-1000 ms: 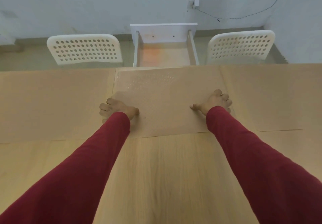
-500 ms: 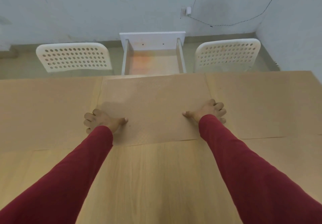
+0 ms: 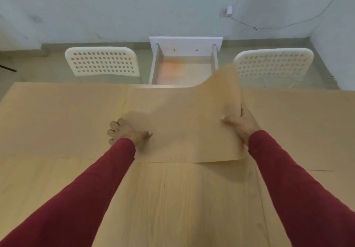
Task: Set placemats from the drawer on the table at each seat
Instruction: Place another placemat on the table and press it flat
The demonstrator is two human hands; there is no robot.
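Observation:
A tan woven placemat [image 3: 184,123] lies in the middle of the wooden table [image 3: 172,198]. My right hand [image 3: 241,122] grips its right edge and has lifted that side, so the far right corner curls up in front of the drawer. My left hand [image 3: 125,131] is on the mat's left edge, thumb on top and fingers curled at the edge. Two more placemats lie flat, one to the left [image 3: 61,120] and one to the right [image 3: 299,127]. The white drawer [image 3: 184,62] stands open beyond the table's far edge and looks empty.
Two white perforated chairs stand across the table, one at the left [image 3: 101,61] and one at the right [image 3: 272,63], on either side of the drawer. A pale wall with a socket and cable [image 3: 228,11] is behind them.
My right hand has closed on the middle placemat's right edge and raised it, curling the far corner up. The left hand stays on the left edge. The view has shifted a little.

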